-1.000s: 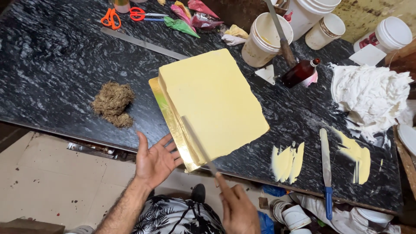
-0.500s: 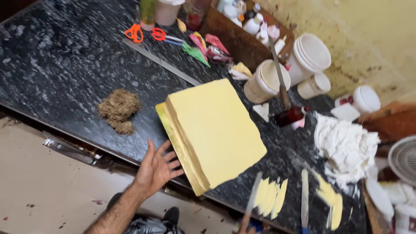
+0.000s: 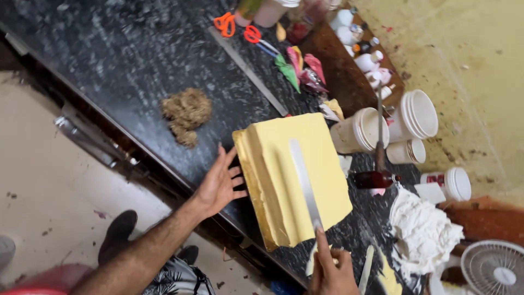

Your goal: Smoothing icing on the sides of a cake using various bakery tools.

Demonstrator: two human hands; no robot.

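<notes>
- Under your right hand (image 3: 332, 269), you are holding the handle end of a long flat blade (image 3: 304, 183), with your fingers closed around it and one finger stretching out along the metal.
- Away from that grip, the blade is lying flat across the top of the big yellow cake (image 3: 297, 175), running almost to its far edge.
- Beside the cake's near side, your left hand (image 3: 219, 183) is resting wide open, fingers spread, holding nothing; the fingertips are touching or nearly touching the gold board (image 3: 248, 186) under the cake.
- Past your left hand, a brown crumbly clump (image 3: 185, 113) is sitting on the dark counter (image 3: 120, 60).
- Beyond the blade's tip, white tubs (image 3: 415, 117) are standing together, and a small dark bottle (image 3: 374, 178) is lying next to them.
- Close to your right hand, on its outer side, a crumpled white cloth (image 3: 423, 232) is sitting, and yellow smears (image 3: 388, 277) are showing on the counter.
- Far off at the back, orange scissors (image 3: 225, 23) and a long metal ruler (image 3: 248, 71) are lying.
</notes>
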